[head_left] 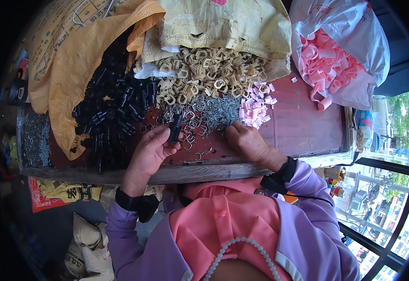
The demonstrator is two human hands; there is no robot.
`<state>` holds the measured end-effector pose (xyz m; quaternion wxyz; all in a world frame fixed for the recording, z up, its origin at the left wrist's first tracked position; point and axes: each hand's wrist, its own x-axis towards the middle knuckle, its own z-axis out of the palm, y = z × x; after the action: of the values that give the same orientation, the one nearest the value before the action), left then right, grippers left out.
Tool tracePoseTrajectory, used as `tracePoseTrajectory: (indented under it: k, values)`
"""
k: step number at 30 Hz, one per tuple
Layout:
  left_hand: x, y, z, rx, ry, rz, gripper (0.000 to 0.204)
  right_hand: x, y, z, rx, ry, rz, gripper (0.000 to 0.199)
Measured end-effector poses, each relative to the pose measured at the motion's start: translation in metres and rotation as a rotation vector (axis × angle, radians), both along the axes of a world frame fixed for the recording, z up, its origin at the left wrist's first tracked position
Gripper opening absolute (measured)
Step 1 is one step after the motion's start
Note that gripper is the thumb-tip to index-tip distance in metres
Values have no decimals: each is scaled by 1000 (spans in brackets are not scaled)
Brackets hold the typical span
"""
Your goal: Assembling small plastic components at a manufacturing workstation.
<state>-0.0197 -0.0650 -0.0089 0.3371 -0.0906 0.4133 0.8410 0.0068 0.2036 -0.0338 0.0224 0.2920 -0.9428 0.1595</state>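
A: Going left to right, what are the hands doing?
B: A heap of black parts point(113, 117) spills from the orange-brown sack point(61, 70). Just right of it, the left hand point(150, 149) pinches one black tube point(175, 129) between thumb and fingers, above the near edge of the red table point(302, 124).
A: And past that?
B: Loose metal clips point(192, 125), then a mound of small grey metal pieces point(221, 112), with cream ring-shaped parts point(209, 70) heaped behind. The right hand point(250, 144) has its fingers curled together at the mound's near edge, just beside the pale pink pieces point(256, 111). I can't tell whether it pinches anything.
A: So which step is this?
B: My reading: the left steadies the tube while the right works among the small pieces. A move from here calls for a fine pinch on a single piece, and a steady left grip.
A: Any writing, left to right?
B: Dark printed characters on the orange-brown sack, and bold dark ones on a yellow packet point(73, 191) below the table edge. The black parts carry pale marks too small to read. On the far right, the white bag point(370, 47) of pink curled parts point(328, 63) shows red print and dark marks. I can't make out a brand on it.
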Motion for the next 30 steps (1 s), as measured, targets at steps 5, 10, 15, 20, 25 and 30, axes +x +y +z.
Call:
tracePoseTrajectory:
  k: [5, 10, 15, 20, 25, 30]
  values:
    - [0, 5, 1, 7, -6, -20, 23, -1, 0, -2, -94, -13, -16, 7]
    - [0, 11, 2, 21, -10, -41, 23, -2, 0, 6, -219, -105, -91, 8]
    - [1, 23, 3, -6, -6, -98, 23, -6, -8, 37, -476, -325, -141, 9]
    - [2, 38, 4, 26, -20, -176, 24, -4, -17, 52, -656, -387, -93, 9]
    - [6, 49, 6, 70, -51, -218, 25, 1, -25, 59, -731, -409, -45, 9]
    - [9, 52, 2, 133, -63, -225, 27, 1, -28, 64, -658, -333, 6, 10]
